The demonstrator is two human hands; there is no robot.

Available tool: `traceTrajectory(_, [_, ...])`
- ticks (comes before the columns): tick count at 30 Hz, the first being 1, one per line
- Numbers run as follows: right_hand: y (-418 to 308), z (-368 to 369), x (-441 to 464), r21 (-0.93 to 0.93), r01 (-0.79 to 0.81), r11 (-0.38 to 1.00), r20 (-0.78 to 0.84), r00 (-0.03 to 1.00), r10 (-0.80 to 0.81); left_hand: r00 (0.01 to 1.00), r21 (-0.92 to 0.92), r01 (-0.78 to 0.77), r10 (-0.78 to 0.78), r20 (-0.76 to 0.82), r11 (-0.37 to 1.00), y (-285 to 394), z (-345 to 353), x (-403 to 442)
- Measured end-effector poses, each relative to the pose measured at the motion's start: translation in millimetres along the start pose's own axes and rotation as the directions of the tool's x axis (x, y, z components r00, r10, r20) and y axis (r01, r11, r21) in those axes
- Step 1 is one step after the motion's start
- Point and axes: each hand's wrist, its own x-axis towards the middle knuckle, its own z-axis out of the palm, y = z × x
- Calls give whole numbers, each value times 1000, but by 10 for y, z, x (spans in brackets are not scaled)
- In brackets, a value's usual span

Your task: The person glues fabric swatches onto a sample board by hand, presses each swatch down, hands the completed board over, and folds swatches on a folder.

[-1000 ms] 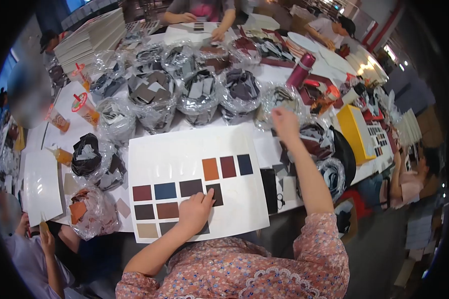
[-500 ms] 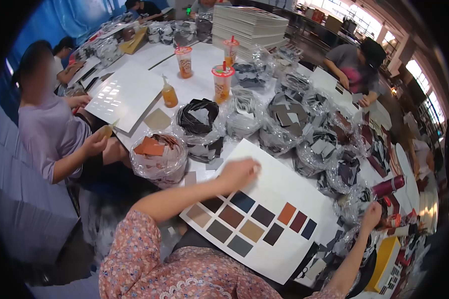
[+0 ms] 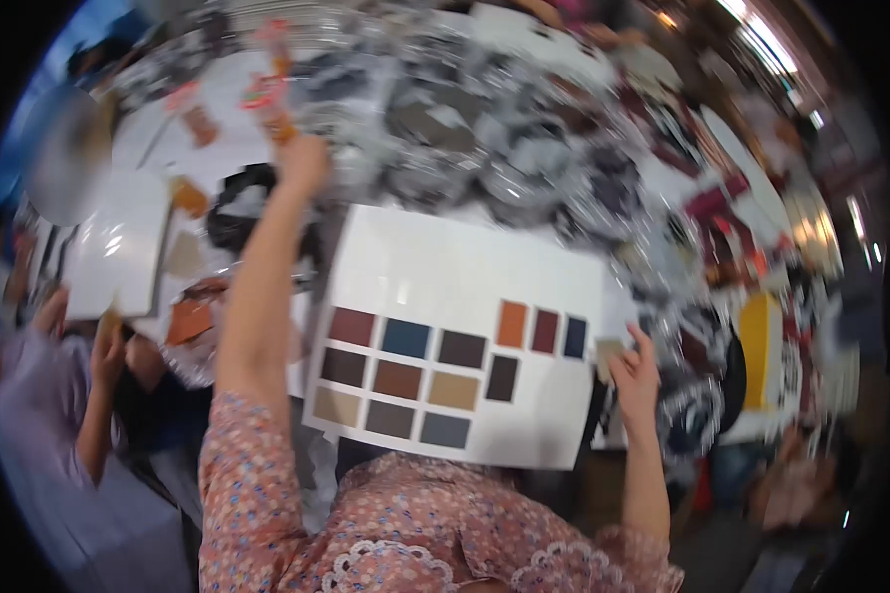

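A white sample board (image 3: 539, 425) lies in front of me, with rows of coloured swatches stuck on its lower part: maroon, blue, brown, tan, grey, orange and navy. My left hand (image 3: 305, 163) is stretched past the board's far left corner, beside a plastic bag of grey swatches (image 3: 351, 138) and just below a drink cup (image 3: 269, 107). Motion smears its fingers, so its grip is unclear. At the board's right edge, my right hand (image 3: 637, 378) pinches a small beige-grey swatch (image 3: 608, 356) between thumb and fingers.
Several clear bags of swatches crowd the table beyond the board. A bag with orange pieces (image 3: 196, 318) and a glue bottle (image 3: 188, 198) stand at left. Another person (image 3: 44, 395) sits there by a white board (image 3: 119, 242). A yellow box (image 3: 758, 351) is at right.
My view has swung, shifting the table leftward. My left hand has gone from above the board to the far bags. My right hand has come from the right-hand bags to the board's edge, a swatch now visible.
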Motion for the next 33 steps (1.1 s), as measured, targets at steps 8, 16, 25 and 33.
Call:
traceTrajectory(8, [421, 140, -290, -44, -107, 993, -90, 991, 103, 975, -180, 185, -203, -87, 966, 54, -121, -120])
traceTrajectory(16, [340, 277, -382, -57, -131, 990, -101, 987, 125, 928, -853, 0, -318, -194, 521, -331, 72, -66])
traceTrajectory(25, [557, 188, -347, -273, -24, 962, -15, 1000, 21, 940, -980, -120, -298, -163, 160, 645, -1179, -1174])
traceTrajectory(33, [483, 166, -321, -351, -12, 936, 34, 999, 26, 940, -898, 340, 111, 321, -280, 1557, -971, -2562])
